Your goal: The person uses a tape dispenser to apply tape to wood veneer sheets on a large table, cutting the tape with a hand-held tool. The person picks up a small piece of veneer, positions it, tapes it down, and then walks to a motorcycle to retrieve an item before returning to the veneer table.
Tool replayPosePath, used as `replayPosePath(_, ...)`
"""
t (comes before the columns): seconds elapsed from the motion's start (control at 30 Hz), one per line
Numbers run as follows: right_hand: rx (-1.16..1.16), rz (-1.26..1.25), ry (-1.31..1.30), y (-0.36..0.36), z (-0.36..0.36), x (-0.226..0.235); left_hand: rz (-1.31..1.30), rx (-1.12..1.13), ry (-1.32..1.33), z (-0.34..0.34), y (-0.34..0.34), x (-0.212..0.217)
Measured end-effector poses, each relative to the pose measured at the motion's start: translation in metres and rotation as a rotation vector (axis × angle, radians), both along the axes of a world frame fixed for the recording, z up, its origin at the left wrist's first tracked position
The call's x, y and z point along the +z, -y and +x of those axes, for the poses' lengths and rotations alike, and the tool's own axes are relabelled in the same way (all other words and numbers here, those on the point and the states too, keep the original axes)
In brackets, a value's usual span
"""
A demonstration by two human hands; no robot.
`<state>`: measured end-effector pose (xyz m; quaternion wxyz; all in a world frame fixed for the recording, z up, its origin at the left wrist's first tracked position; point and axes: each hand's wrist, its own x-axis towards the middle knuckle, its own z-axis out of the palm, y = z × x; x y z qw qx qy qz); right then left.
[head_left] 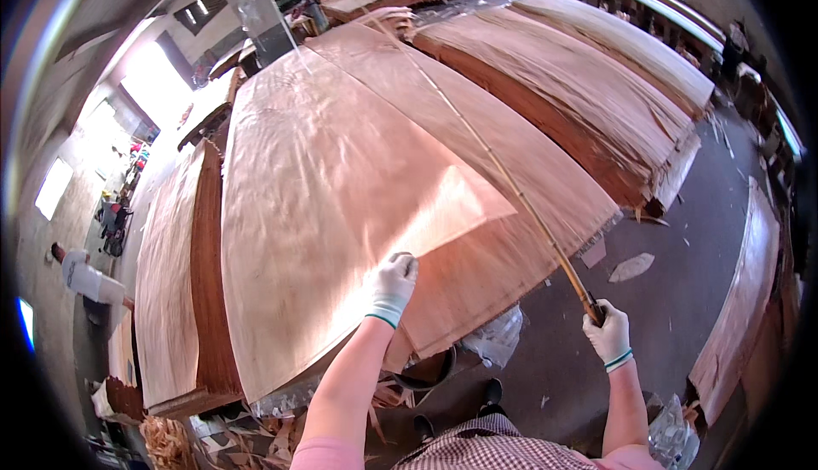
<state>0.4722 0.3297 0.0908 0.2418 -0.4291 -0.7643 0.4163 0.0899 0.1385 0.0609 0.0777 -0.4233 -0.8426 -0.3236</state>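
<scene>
One head-worn camera looks steeply down, close over the veneer sheet [341, 214] (fisheye bending edges), workshop floor [682, 265] beyond.

Showing strong daylight entering through the windows [158, 78] at upper left, blown out to white. Throwing a bright sheen across the veneer sheet [341, 180]. Bending straight edges heavily toward the rim; vignetting black at the corners. Staying mostly sharp centrally, softening toward the edges.
</scene>
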Motion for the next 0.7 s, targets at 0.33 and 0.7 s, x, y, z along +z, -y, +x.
replayPosePath(0.33,0.128,0.2,0.259,0.201,-0.014,-0.042,0.432,-0.041,0.094,-0.012,0.071,0.076)
replayPosePath(0.7,0.416,0.137,0.264,0.442,-0.029,-0.024,0.432,-0.246,0.22,0.028,0.163,0.084)
